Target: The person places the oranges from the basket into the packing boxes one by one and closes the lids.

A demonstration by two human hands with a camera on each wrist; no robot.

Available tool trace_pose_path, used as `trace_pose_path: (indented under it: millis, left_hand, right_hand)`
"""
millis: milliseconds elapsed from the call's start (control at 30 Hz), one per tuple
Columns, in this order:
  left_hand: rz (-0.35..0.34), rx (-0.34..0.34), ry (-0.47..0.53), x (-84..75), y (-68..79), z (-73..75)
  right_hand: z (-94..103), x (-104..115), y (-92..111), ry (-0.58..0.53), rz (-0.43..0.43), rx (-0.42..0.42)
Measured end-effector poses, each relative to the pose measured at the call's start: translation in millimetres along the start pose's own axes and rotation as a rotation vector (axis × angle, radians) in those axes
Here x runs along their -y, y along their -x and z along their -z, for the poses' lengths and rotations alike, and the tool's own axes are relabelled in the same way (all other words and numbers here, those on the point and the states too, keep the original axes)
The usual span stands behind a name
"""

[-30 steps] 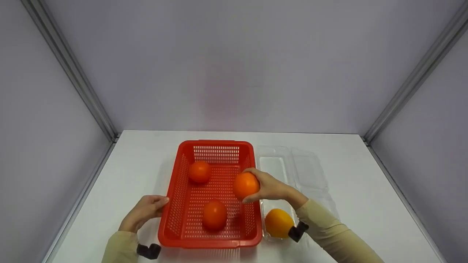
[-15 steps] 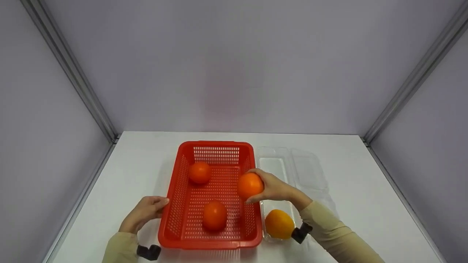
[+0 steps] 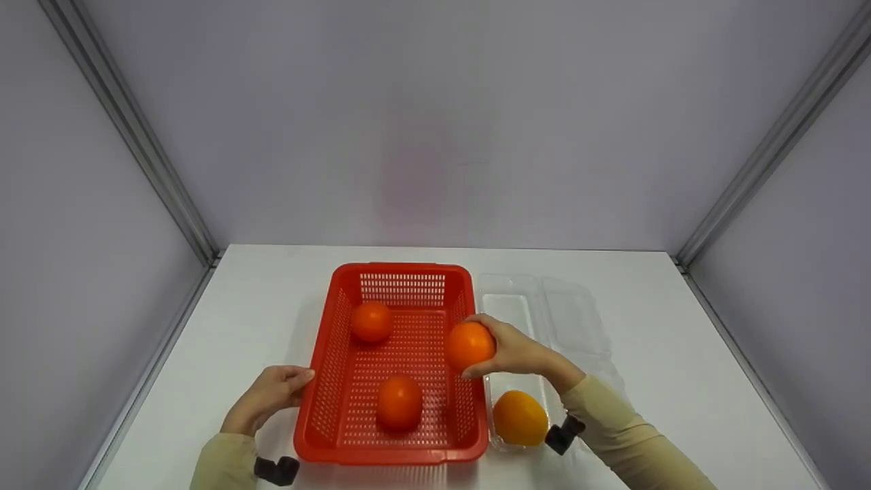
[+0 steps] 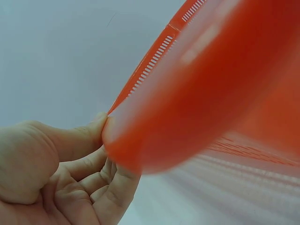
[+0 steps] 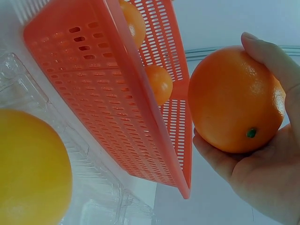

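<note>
My right hand (image 3: 510,350) grips an orange (image 3: 470,346) with a small green stem spot, held above the right rim of the red plastic basket (image 3: 391,454). In the right wrist view thumb and fingers curve round that orange (image 5: 234,101). Two more oranges lie inside the basket: one (image 3: 372,322) toward the far left, another (image 3: 399,402) near the front. My left hand (image 3: 269,395) pinches the basket's left rim; the left wrist view has thumb and fingers on the rim (image 4: 136,150). A yellower orange (image 3: 520,417) sits in the clear plastic container (image 3: 512,280) beside the basket.
The clear container's lid (image 3: 578,316) lies opened out to the right on the white table (image 3: 687,381). Grey walls (image 3: 435,122) enclose the back and both sides. A small black camera (image 3: 565,434) sits on each wrist.
My right hand has drawn slightly to the right with the orange, from over the basket's inside toward its right rim. The left hand keeps its place on the basket.
</note>
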State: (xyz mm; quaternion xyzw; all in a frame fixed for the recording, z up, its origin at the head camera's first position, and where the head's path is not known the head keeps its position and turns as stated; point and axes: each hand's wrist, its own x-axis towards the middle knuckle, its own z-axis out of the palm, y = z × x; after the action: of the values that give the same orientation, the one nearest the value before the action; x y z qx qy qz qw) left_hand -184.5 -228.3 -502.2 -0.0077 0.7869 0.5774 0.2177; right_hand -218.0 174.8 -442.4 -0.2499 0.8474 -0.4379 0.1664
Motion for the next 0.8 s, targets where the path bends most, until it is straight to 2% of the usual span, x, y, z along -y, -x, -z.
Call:
trace_pose_path:
  millis: [667,800]
  left_hand:
    - [-0.029,0.036,0.003,0.5,-0.1,1.8]
    - [-0.031,0.025,0.003,0.7,0.0,1.7]
  right_hand:
    - [4.5,-5.7,5.6,0.001,-0.04,-0.016]
    - [5.6,-6.2,6.9,-0.013,-0.041,-0.016]
